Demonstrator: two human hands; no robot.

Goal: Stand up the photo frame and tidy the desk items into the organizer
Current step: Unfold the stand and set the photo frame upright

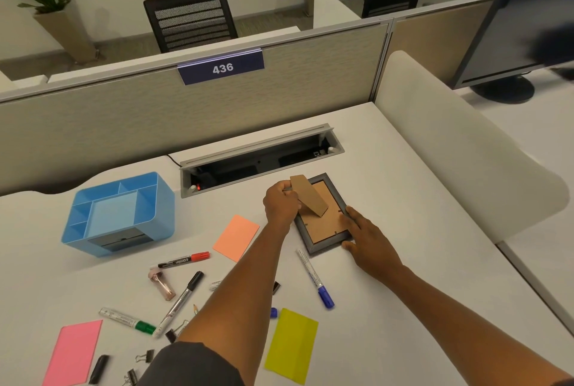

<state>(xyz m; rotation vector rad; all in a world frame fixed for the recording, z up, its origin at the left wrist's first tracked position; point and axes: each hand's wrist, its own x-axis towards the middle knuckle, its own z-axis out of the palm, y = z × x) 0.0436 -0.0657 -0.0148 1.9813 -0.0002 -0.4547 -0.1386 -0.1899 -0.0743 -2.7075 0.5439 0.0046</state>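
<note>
Photo frame (323,224): face-down; your left hand (281,204) pinches its cardboard stand (309,194), your right hand (368,244) lies flat, covering its corner.

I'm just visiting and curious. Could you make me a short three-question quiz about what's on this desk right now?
1. True or false: the photo frame is already standing upright.
2. Which hand holds the frame's cardboard stand? A) left hand B) right hand C) neither
3. Fill in: the blue organizer holds ____ of the desk items so far.

Key
1. False. It lies face down on the desk, back side up.
2. A. The left hand's fingers pinch the stand's raised end, while the right hand rests flat on the frame's near right corner.
3. None. Its visible compartments are empty; the markers, sticky notes and clips all lie on the desk.
</note>
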